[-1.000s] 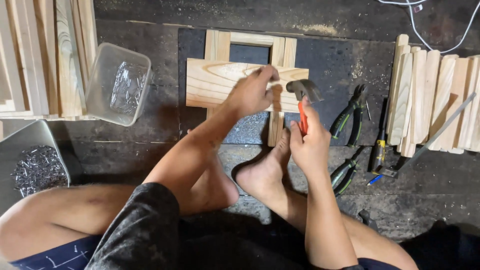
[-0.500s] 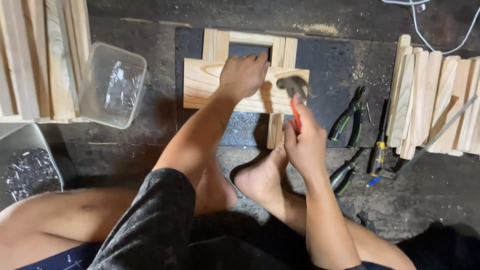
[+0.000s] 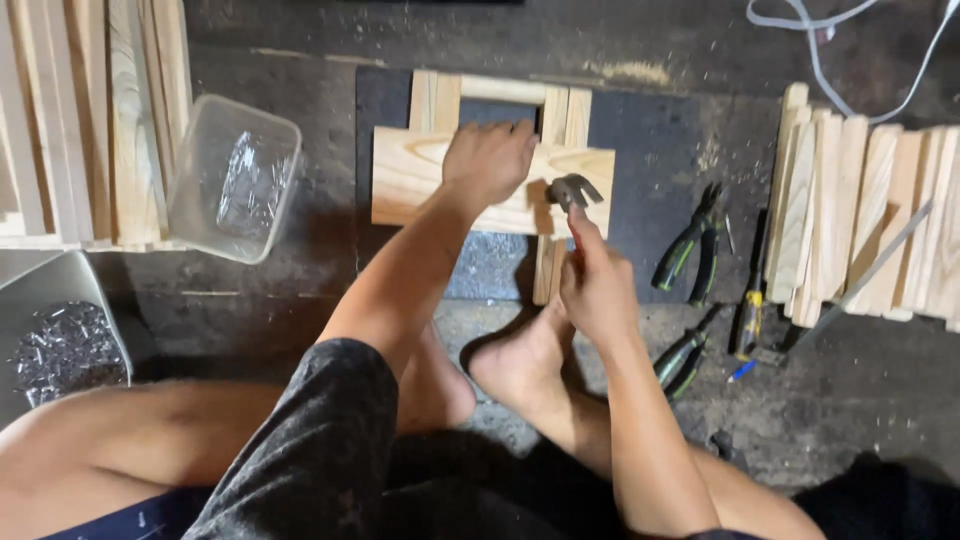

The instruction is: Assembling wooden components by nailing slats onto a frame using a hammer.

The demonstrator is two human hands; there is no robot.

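Dim concrete workshop floor, a person seated at a dark mat (image 3: 650, 150), nailing.
The left hand (image 3: 488, 160) presses flat, fingers spread, on the pale wooden board frame (image 3: 420, 170) lying on the mat; the right hand (image 3: 598, 290) has its grip pressed around the red-handled claw hammer (image 3: 572, 192), head over the board's right end. Best struck squarely, with the frame pinned and fingers away.

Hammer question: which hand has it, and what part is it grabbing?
The right hand holds the hammer by its handle, close below the metal head. The left hand holds nothing; it presses flat on the wooden board.
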